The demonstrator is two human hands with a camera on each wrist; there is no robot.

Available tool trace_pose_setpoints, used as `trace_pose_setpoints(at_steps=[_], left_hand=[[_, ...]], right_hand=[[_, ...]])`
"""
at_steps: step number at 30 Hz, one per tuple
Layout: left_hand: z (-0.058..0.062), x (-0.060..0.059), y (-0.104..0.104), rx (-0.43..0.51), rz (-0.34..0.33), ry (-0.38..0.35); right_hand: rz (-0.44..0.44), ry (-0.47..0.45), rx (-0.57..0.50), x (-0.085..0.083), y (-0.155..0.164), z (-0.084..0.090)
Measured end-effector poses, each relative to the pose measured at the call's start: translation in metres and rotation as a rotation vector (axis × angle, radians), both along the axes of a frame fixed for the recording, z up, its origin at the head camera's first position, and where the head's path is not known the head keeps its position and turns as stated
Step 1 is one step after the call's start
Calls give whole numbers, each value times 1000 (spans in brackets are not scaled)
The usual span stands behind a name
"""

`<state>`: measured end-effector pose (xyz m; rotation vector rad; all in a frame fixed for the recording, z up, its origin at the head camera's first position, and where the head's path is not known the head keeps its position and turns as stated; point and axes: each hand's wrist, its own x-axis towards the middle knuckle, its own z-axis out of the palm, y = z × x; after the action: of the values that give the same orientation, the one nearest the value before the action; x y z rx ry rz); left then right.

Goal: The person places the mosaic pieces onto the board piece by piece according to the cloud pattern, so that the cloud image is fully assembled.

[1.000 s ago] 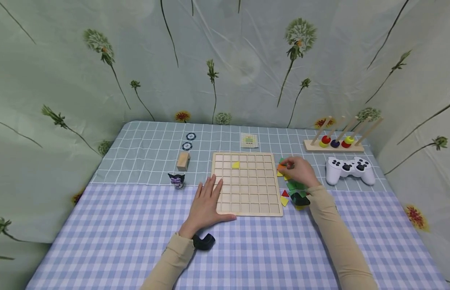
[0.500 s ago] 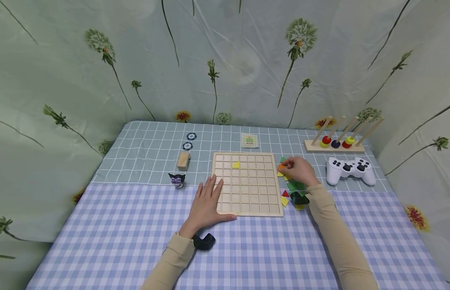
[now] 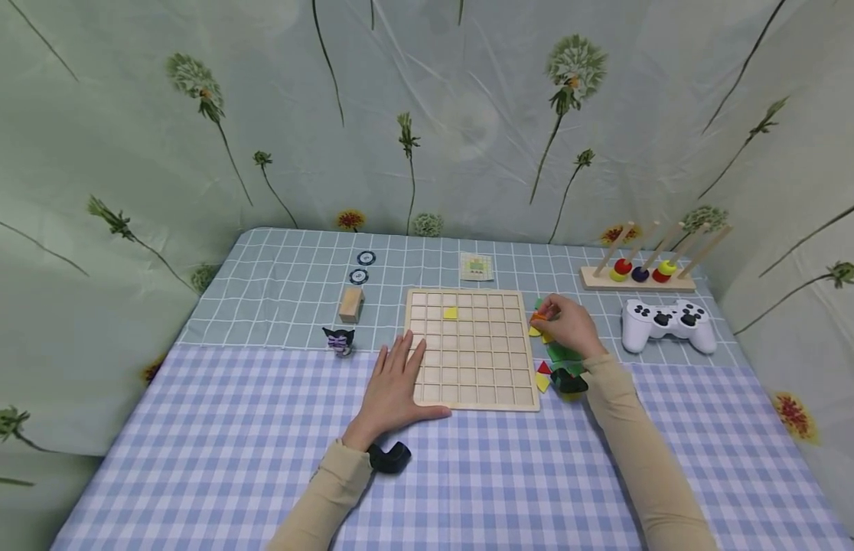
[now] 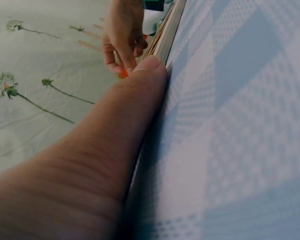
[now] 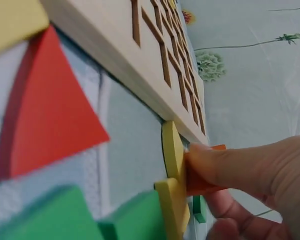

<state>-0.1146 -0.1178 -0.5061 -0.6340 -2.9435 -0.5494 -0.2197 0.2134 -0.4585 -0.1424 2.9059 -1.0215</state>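
A table (image 3: 193, 428) under checked cloths carries a grid board (image 3: 471, 348) mid-table, loose pieces (image 3: 554, 360) beside it, and a gamepad (image 3: 668, 325) and peg rack (image 3: 637, 279) toward the far right corner.

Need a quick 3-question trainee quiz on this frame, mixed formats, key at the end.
1. True or false: the left hand lies flat with straight fingers on the edge of the wooden grid board.
2. What does the right hand pinch? A) orange piece B) white game controller C) wooden block
3. Fill in: the single piece already on the board is coloured ____.

Key:
1. True.
2. A, the orange piece, beside the board's right edge.
3. Yellow, the yellow piece near the far side.
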Motion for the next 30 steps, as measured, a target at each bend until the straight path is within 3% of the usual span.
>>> trace_pose_setpoints(at_steps=[7, 12, 17, 23, 30], left_hand=[[1, 1, 0, 3, 2, -4], [3, 0, 0, -14, 6, -17], [3, 0, 1, -12, 7, -15], [3, 0, 2, -5, 10, -12], [2, 0, 2, -10, 12, -11]], right_hand=[[0, 120, -162, 0, -20, 3], [44, 91, -261, -5, -46, 3], [72, 57, -261, -9, -70, 0], [110, 104, -219, -13, -90, -4], [128, 82, -187, -17, -103, -8]])
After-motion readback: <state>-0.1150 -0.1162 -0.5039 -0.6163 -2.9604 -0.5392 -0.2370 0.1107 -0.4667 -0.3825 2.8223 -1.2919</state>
